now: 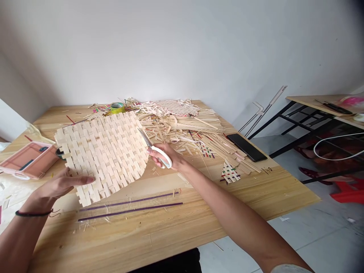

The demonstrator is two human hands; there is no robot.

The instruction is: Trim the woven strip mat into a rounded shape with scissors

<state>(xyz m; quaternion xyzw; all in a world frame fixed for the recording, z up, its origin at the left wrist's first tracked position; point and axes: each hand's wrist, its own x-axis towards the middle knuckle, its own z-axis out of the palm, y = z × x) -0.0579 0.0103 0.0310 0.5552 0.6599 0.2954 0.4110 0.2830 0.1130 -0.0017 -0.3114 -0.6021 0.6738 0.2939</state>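
My left hand (69, 182) grips the lower left edge of a woven sheet of pale bamboo strips (105, 151), thumb on top. The sheet is held tilted above the table, its lower right corner rounded and its left edge ragged with strip ends. In my right hand (166, 156) is a pair of white-handled scissors (163, 157), their blades pointing up and left at the sheet's right edge. The blades look closed or nearly so. On the table below the sheet lie two thin purple strips (131, 209) with clear film scraps about them.
Loose strips and offcuts (182, 132) pile up at the back, near a roll of yellow tape (117, 108). A pink plastic basket (31, 159) stands left. To the right lie a black phone (246, 147) and a small woven triangle (229, 173). Another table (307, 100) stands beyond.
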